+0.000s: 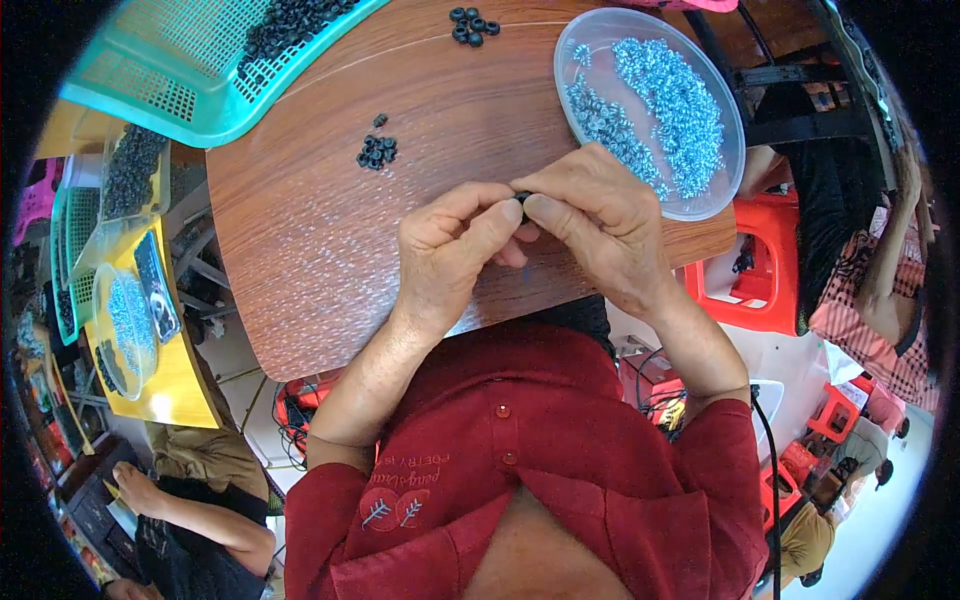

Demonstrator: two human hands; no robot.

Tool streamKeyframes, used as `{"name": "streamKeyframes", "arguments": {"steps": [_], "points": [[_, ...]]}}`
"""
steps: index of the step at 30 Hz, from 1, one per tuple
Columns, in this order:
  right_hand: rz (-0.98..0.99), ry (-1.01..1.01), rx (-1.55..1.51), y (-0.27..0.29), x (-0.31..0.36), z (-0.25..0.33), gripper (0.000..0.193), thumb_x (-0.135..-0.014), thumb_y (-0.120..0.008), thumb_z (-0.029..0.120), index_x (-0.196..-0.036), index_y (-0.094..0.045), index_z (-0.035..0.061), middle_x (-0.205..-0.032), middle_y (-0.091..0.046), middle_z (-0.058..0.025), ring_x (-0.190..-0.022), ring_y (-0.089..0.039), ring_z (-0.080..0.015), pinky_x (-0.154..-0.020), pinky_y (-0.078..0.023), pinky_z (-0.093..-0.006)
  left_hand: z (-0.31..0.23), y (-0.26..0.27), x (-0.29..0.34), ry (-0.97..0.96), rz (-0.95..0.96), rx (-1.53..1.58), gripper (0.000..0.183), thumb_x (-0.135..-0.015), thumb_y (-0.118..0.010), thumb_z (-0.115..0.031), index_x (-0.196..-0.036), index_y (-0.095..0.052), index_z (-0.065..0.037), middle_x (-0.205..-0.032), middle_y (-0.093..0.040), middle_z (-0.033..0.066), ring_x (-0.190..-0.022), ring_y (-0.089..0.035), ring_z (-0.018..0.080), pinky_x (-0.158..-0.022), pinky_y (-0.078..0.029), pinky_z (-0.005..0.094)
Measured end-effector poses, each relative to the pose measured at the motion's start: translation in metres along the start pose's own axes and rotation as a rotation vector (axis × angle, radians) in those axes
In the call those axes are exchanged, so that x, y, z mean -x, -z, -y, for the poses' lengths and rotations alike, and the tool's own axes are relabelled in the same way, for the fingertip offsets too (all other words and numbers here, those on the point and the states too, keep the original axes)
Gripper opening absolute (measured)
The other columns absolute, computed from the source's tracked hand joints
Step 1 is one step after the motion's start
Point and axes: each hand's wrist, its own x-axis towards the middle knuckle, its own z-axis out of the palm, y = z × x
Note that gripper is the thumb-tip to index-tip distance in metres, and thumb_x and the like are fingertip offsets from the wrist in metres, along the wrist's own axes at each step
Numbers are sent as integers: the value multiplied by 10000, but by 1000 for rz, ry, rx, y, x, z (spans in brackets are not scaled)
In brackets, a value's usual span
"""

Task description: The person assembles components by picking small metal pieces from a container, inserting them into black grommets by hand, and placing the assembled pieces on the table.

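Over the near part of the wooden table (300,250), my left hand (450,245) and my right hand (610,230) meet fingertip to fingertip. Both pinch one small black round part (522,203) between thumbs and forefingers, and most of it is covered by the fingers. To the far left of my hands lies a small cluster of black ring-shaped parts (377,153). Another group of black rings (474,27) sits at the far edge. Close beyond my right hand is a round clear plastic tub (737,150) with two heaps of small shiny light-blue pieces (680,110).
A turquoise mesh basket (215,120) full of black parts overhangs the table's far left corner. At left, a yellow table (190,370) carries a tub and a phone (155,285). Red stools (750,275) stand at right. Other people sit on both sides.
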Motion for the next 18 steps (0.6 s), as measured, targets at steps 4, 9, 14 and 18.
{"name": "streamKeyframes", "arguments": {"steps": [4, 9, 14, 18], "points": [[-21, 24, 43, -6, 2, -1, 97, -751, -659, 42, -846, -676, 32, -717, -615, -73, -686, -538, -235, -638, -421, -338, 4, -1, -5, 27, -59, 201, 154, -866, -615, -90, -975, -629, 18, -788, -664, 101, -613, -602, 108, -561, -479, 206], [-59, -51, 31, -13, 3, -1, 107, -740, -667, 42, -846, -672, 29, -704, -613, -66, -697, -534, -225, -636, -421, -330, 4, 1, -6, 48, -106, 268, 127, -836, -635, -51, -945, -636, 15, -775, -661, 110, -599, -588, 107, -561, -480, 207], [-80, -242, -146, -13, 1, 7, 89, -739, -671, 51, -823, -669, 22, -706, -617, -53, -706, -529, -198, -652, -420, -319, 2, 5, -6, 68, -77, 254, 129, -827, -647, -49, -939, -640, 15, -772, -660, 107, -596, -585, 109, -566, -481, 208], [-43, -218, -123, -5, 1, 3, 70, -747, -664, 55, -806, -665, 16, -722, -623, -54, -707, -527, -193, -667, -421, -315, 4, 5, -6, 86, -22, 273, 169, -825, -666, -60, -968, -633, 24, -815, -659, 105, -652, -604, 114, -592, -503, 220]]}}
